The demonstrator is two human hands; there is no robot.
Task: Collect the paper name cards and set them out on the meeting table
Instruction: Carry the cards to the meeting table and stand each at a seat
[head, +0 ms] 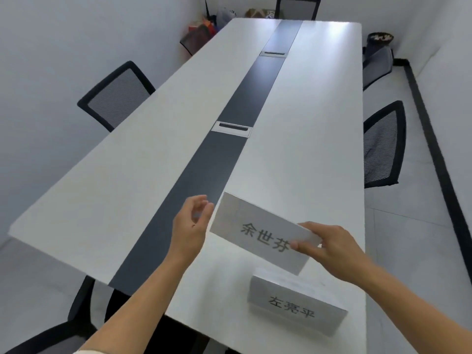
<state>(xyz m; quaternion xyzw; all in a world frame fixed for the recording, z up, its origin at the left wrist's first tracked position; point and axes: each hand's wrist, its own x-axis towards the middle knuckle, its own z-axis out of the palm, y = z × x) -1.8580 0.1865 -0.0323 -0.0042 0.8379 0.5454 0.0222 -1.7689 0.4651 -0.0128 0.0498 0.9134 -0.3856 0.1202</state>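
Observation:
A white paper name card (252,226) with dark printed characters hangs tilted just above the long white meeting table (143,159). My right hand (329,245) pinches its right end between thumb and fingers. Just left of the card's left edge, my left hand (191,221) hovers with loosely curled fingers, holding nothing. A second folded name card (296,302) stands on the table near the front edge, below the held one, its printed face toward me.
A dark strip (227,129) runs down the table's middle with two cable hatches (232,128). Black mesh chairs stand at the left (115,95), right (383,144) and far end (296,7). Bags and boxes (204,29) fill the far corner.

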